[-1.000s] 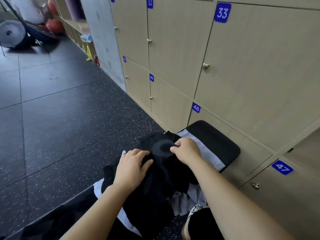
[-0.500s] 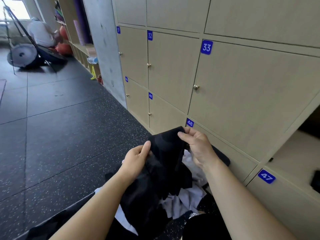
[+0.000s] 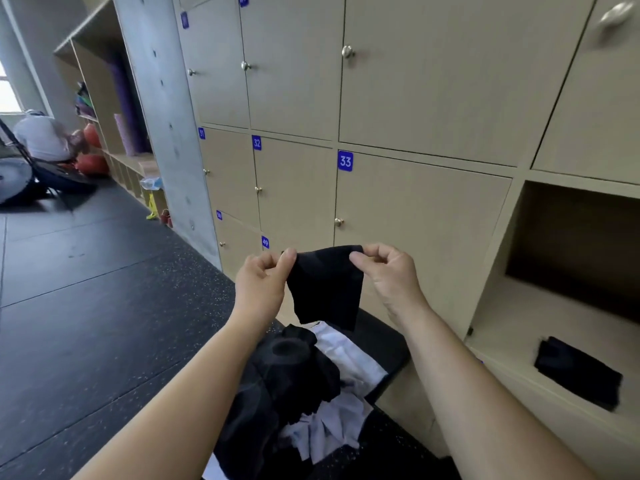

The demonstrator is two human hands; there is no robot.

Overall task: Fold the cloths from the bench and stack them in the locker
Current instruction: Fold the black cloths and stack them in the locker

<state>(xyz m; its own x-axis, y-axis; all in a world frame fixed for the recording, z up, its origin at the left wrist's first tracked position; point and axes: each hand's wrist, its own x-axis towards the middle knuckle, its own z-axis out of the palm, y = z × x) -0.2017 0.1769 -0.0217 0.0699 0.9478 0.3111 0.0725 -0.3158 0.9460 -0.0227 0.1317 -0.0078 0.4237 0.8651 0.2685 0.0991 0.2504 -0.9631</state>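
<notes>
Dark speckled floor (image 3: 86, 341); beige numbered locker doors (image 3: 415, 98) on the right; grey concrete pillar (image 3: 156, 98); wooden shelving (image 3: 98, 74) beyond; bright window (image 3: 7, 98) far left.

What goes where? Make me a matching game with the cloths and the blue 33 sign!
1 hanging black cloth
2 folded dark cloth
3 white cloth
4 blue 33 sign

A on a closed locker door
B pinched by left hand and right hand
C in the pile on the bench
D inside the open locker

Pairs: 1-B, 2-D, 3-C, 4-A
</notes>
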